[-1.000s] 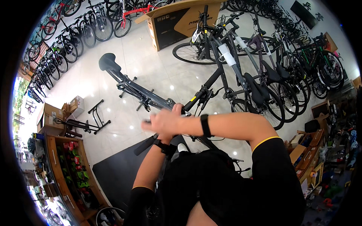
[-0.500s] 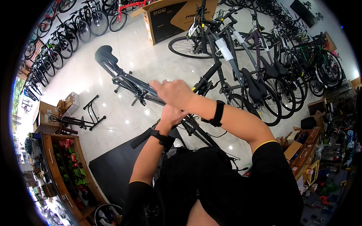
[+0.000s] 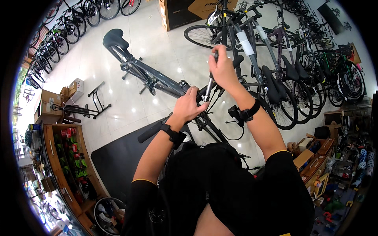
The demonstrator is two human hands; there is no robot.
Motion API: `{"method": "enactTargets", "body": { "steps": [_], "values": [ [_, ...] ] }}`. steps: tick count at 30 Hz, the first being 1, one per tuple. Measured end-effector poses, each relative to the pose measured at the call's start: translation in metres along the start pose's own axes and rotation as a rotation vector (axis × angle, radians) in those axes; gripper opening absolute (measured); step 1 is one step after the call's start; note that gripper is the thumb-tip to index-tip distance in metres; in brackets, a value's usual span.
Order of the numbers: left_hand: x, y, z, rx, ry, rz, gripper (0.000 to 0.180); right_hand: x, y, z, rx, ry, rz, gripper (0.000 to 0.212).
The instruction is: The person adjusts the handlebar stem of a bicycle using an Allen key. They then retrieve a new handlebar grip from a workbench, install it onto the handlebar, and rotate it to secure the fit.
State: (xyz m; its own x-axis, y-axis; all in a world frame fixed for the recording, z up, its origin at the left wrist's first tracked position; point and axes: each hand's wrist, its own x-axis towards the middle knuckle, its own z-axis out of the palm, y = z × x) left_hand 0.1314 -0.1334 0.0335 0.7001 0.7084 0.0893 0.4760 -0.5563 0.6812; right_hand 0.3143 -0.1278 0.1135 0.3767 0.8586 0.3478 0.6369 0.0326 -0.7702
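Screwdriver [image 3: 209, 84] stands almost upright in the person's right hand [image 3: 223, 70], whose grip is closed round the dark handle at the top, the silver shaft running down out of the fist. Just below that grip, the shaft's tip meets the front end of a grey bicycle [image 3: 157, 80], right where the left hand [image 3: 188, 106] is. The left hand's grip is curled shut around the bike's stem or bar area, the thumb close against the tool's shaft; exactly what part it clasps is hidden under the fingers. Both wrists carry black bands.

Away from the left grip, up and to the left, the grey frame stretches to a black saddle [image 3: 115, 38]. Down and to the left of that grip a black handlebar end [image 3: 151, 131] sticks out, and beneath it lies a black floor mat [image 3: 114, 157] on the pale tiled floor [image 3: 165, 47].

Beyond the right grip, and off to its right, a row of parked bicycles [image 3: 283, 67] stands close together, with a large cardboard box [image 3: 189, 10] behind them. Far left of both grips a black folding stand [image 3: 92, 102] sits on the tiles beside small cartons [image 3: 73, 88], and a wooden shelf [image 3: 59, 157] of coloured goods runs along the wall. More bicycles [image 3: 67, 27] line the far left side.
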Motion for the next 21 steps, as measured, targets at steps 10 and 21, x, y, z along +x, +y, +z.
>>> {"method": "enactTargets", "body": {
  "steps": [10, 21],
  "values": [
    [0.004, 0.002, 0.001, 0.004, 0.010, -0.013, 0.063, -0.002, 0.022, -0.013, 0.150, 0.042, 0.227, 0.020],
    [0.006, -0.025, 0.022, 0.036, 0.028, 0.113, 0.053, -0.048, -0.088, 0.055, -0.581, -0.713, -0.858, 0.040]
  ]
}}
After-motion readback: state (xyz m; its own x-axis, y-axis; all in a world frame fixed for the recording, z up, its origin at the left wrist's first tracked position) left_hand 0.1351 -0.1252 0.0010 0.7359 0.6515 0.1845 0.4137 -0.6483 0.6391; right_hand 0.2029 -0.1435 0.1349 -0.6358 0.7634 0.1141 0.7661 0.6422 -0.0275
